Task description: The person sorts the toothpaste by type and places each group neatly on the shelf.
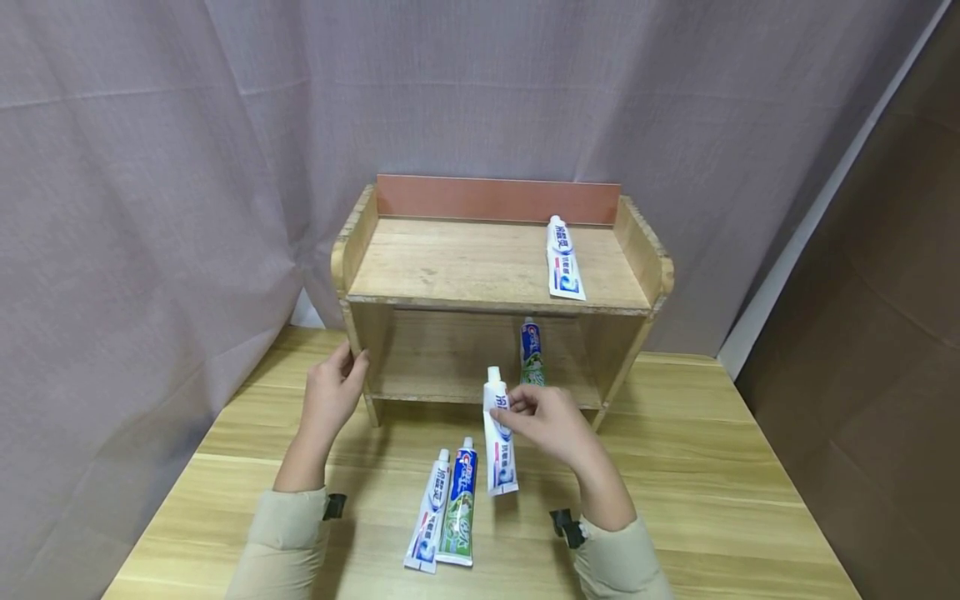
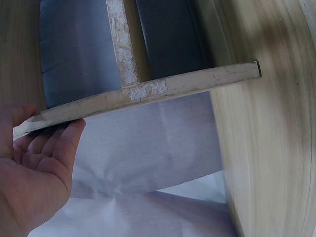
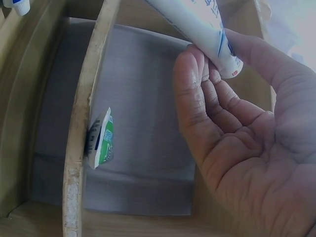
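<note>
In the head view my right hand [image 1: 551, 421] pinches a white toothpaste tube [image 1: 501, 450], cap upward, in front of the lower shelf. The right wrist view shows this tube [image 3: 197, 24] between thumb and fingers. My left hand [image 1: 330, 396] grips the left side panel of a small wooden shelf [image 1: 450, 267]. Thumb and fingers lie on opposite sides of the panel edge [image 2: 173, 81]. A blue-green toothpaste tube [image 1: 531, 346] lies on the lower shelf, its near end hidden behind my right hand. Another white tube [image 1: 564, 262] rests on the top shelf, toward the right.
On the wooden table [image 1: 697, 492], a white tube [image 1: 430, 517] and a blue-green tube [image 1: 460, 508] lie side by side before the shelf. A grey curtain [image 1: 480, 92] hangs behind. At the right stands a brown panel [image 1: 870, 275].
</note>
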Available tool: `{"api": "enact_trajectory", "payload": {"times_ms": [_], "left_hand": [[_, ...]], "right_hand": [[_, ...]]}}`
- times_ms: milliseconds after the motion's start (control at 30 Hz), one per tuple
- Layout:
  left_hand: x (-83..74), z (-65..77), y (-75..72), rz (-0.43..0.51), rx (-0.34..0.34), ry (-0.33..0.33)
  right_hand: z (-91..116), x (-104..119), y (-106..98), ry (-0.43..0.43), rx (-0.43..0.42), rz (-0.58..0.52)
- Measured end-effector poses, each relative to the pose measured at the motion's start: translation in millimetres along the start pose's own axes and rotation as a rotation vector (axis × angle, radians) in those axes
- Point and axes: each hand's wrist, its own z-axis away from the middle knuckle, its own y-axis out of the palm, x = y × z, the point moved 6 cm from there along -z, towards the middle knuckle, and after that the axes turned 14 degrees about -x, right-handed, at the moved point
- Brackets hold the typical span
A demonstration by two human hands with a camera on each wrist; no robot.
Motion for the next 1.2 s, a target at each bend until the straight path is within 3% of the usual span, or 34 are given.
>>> {"api": "enact_trajectory", "payload": {"times_ms": [900, 1200], "left_hand": [[0.6, 0.7, 0.0, -0.026, 0.005, -0.007], [1.6, 0.0, -0.1, -0.030, 0.003, -0.004]], "right_hand": [[-8, 14, -8, -0.039, -0.050, 0.038], [-11, 24, -12, -0.088, -0.065, 0.032]]}}
